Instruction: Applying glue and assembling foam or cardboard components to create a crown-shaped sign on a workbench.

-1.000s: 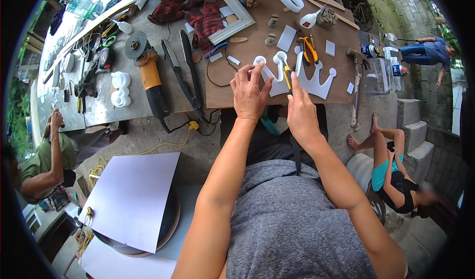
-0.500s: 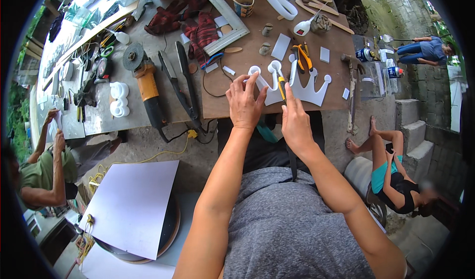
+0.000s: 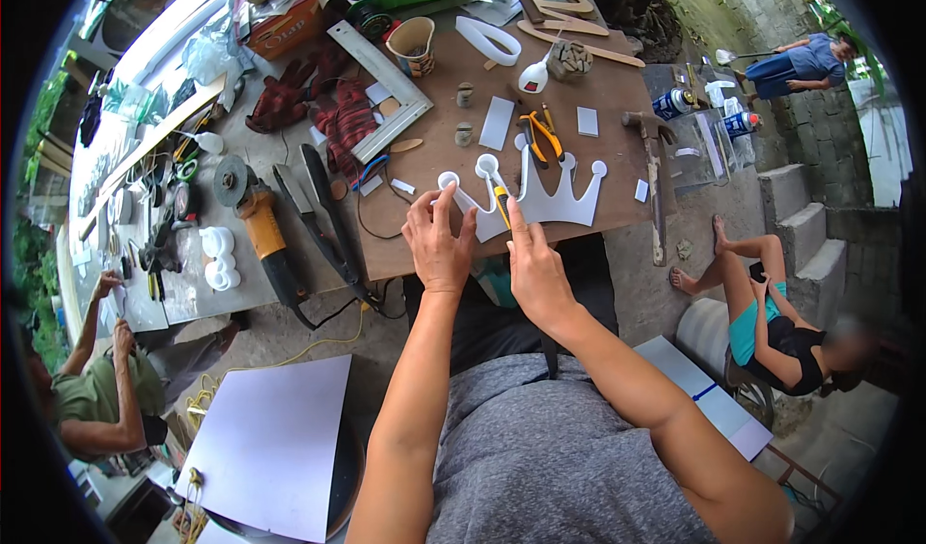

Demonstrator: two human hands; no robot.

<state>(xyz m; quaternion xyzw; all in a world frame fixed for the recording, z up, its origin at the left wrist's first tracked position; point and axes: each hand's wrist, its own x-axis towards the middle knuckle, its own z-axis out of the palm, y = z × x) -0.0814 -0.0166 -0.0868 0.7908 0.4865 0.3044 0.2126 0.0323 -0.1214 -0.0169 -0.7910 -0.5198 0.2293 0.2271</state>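
A white crown-shaped cutout (image 3: pixel 562 208) with round-tipped points lies at the near edge of the brown board. My left hand (image 3: pixel 436 245) bends its fingers over the crown's leftmost point, steadying it, with thumb and forefinger a little apart. In my right hand (image 3: pixel 542 272) is a slim yellow-and-black utility knife (image 3: pixel 502 206), the forefinger stretched along it. Its front end rests at the crown beneath the second round tip; the blade is too small to make out. Orange-handled pliers (image 3: pixel 542 139) lie just beyond the crown.
An angle grinder (image 3: pixel 260 228) and large shears (image 3: pixel 323 216) lie left; a hammer (image 3: pixel 654 187) lies right. Beyond are a metal square (image 3: pixel 410 110), a paper cup (image 3: pixel 413 47) and a white squeeze bottle (image 3: pixel 532 78). People are on both sides, one seated at right (image 3: pixel 772 322).
The view has shifted, so the table and its contents sit lower and farther left. Both hands stay at the crown; the knife remains in my right hand.
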